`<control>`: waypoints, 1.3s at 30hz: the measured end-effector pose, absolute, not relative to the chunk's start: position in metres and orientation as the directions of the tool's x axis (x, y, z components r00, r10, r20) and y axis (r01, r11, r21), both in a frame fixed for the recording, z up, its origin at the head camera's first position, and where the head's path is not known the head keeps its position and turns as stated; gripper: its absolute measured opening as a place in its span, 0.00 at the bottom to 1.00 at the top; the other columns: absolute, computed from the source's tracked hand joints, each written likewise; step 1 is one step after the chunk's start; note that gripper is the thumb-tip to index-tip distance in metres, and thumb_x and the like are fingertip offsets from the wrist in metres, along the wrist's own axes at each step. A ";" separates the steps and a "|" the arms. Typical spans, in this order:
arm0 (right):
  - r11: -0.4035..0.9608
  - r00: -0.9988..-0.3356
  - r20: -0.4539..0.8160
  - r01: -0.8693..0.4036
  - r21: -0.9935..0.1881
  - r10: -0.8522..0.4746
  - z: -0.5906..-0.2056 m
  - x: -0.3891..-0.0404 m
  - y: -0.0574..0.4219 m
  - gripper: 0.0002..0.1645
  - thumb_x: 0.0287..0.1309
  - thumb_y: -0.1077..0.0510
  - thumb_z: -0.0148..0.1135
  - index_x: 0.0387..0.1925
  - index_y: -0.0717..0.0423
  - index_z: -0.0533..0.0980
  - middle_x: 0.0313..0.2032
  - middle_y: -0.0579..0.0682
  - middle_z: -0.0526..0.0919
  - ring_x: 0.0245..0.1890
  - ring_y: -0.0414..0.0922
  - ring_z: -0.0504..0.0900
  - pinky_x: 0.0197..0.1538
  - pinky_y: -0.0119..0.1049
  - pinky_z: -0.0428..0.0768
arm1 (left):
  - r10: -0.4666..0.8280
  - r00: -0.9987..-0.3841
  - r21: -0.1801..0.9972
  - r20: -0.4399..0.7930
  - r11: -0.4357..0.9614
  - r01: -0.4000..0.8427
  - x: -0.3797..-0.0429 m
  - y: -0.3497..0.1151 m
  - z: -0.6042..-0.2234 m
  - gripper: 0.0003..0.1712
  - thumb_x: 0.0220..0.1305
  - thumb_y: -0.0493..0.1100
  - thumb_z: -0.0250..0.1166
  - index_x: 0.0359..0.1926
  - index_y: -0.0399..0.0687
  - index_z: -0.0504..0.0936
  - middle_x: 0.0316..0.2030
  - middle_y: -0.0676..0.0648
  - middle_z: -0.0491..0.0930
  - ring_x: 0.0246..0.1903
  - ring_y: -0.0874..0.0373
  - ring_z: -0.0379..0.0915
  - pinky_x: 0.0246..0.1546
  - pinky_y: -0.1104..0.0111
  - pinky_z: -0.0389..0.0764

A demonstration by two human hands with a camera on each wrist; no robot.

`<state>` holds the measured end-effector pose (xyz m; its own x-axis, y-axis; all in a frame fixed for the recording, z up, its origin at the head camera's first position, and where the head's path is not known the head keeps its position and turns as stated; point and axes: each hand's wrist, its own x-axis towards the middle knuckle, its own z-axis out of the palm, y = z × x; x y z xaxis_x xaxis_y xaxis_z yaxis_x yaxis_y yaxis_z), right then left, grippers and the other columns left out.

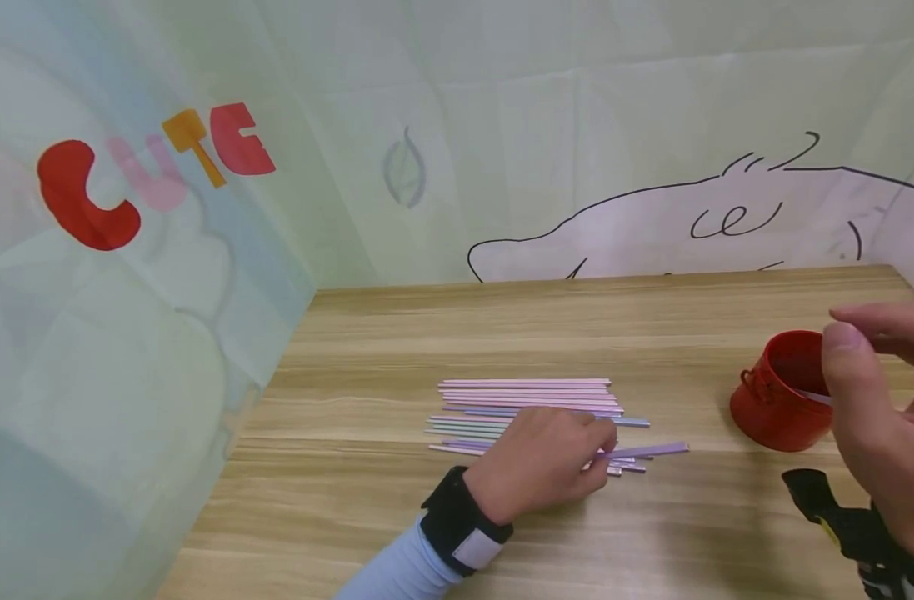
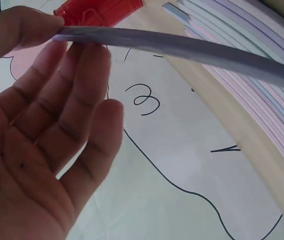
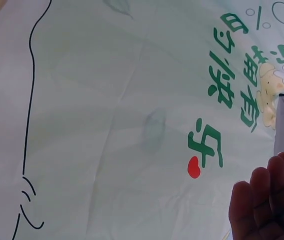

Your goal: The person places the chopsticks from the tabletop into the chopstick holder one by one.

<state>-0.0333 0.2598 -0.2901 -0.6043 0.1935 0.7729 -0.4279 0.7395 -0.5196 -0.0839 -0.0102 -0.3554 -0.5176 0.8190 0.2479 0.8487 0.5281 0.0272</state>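
My left hand pinches a purple straw near one end, above a row of pastel straws on the table. In the left wrist view the thumb and index finger of the left hand grip the purple straw, which stretches to the right. My right hand is raised beside a small red bucket, its fingers loosely bent, with nothing visible between thumb and index finger. A pale straw shows inside the bucket, partly hidden by the thumb. Only the fingers of the right hand appear in the right wrist view.
The straws lie side by side on a wood-grain table, in pink, blue, green and purple. A printed cloth backdrop rises behind and at the left of the table. Black straps circle both wrists.
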 end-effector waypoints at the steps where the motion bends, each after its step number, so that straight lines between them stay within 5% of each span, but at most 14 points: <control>1: 0.735 -0.599 0.779 -0.442 -0.515 0.185 -0.291 -0.034 0.261 0.18 0.67 0.61 0.59 0.53 0.70 0.79 0.47 0.71 0.81 0.49 0.20 0.73 0.61 0.24 0.67 | 0.818 -0.513 0.021 0.259 0.526 0.850 -0.084 -0.010 -0.355 0.03 0.63 0.46 0.67 0.36 0.54 0.82 0.19 0.61 0.69 0.17 0.70 0.59 0.16 0.79 0.56; 4: 0.737 -0.611 0.777 -0.454 -0.501 0.153 -0.290 -0.033 0.261 0.18 0.68 0.62 0.58 0.53 0.71 0.79 0.46 0.71 0.81 0.49 0.24 0.74 0.62 0.25 0.67 | 0.819 -0.500 0.012 0.283 0.518 0.855 -0.083 -0.010 -0.352 0.04 0.64 0.46 0.66 0.37 0.54 0.81 0.18 0.61 0.68 0.16 0.70 0.58 0.16 0.78 0.55; 11: 0.793 -0.708 0.703 -0.393 -0.466 0.063 -0.276 -0.023 0.249 0.18 0.67 0.62 0.60 0.53 0.69 0.80 0.47 0.68 0.81 0.43 0.63 0.77 0.56 0.17 0.64 | 0.809 -0.477 0.044 0.342 0.493 0.869 -0.083 -0.011 -0.348 0.05 0.66 0.47 0.65 0.39 0.53 0.81 0.20 0.60 0.70 0.16 0.69 0.58 0.16 0.78 0.54; 21: 0.752 -0.685 0.728 -0.486 -0.445 -0.011 -0.274 -0.026 0.241 0.14 0.55 0.66 0.71 0.45 0.57 0.86 0.38 0.55 0.85 0.36 0.28 0.76 0.46 0.13 0.70 | 0.760 -0.421 0.073 0.495 0.446 0.892 -0.084 -0.012 -0.347 0.07 0.62 0.45 0.67 0.38 0.50 0.79 0.20 0.60 0.72 0.16 0.70 0.59 0.17 0.79 0.55; 26: 0.729 -0.653 0.757 -0.532 -0.431 -0.028 -0.275 -0.028 0.234 0.12 0.53 0.67 0.73 0.41 0.57 0.86 0.35 0.52 0.85 0.34 0.28 0.78 0.45 0.15 0.72 | 0.726 -0.399 0.085 0.561 0.429 0.899 -0.084 -0.013 -0.347 0.06 0.60 0.44 0.68 0.37 0.50 0.80 0.18 0.60 0.70 0.16 0.71 0.57 0.17 0.81 0.54; 34: 0.595 -0.553 0.831 -0.689 -0.414 -0.062 -0.281 -0.036 0.230 0.07 0.52 0.64 0.74 0.35 0.61 0.86 0.29 0.51 0.84 0.28 0.29 0.77 0.40 0.17 0.75 | 0.693 -0.376 0.067 0.615 0.430 0.901 -0.083 -0.013 -0.345 0.05 0.61 0.44 0.67 0.37 0.51 0.80 0.24 0.60 0.81 0.19 0.74 0.67 0.20 0.86 0.57; 39: 0.599 -0.575 0.805 -0.699 -0.391 -0.145 -0.280 -0.038 0.226 0.12 0.48 0.62 0.78 0.37 0.58 0.86 0.29 0.44 0.84 0.26 0.29 0.75 0.33 0.18 0.75 | 0.666 -0.374 0.068 0.646 0.438 0.897 -0.081 -0.012 -0.344 0.05 0.62 0.44 0.66 0.37 0.50 0.80 0.26 0.59 0.84 0.23 0.74 0.75 0.22 0.87 0.61</control>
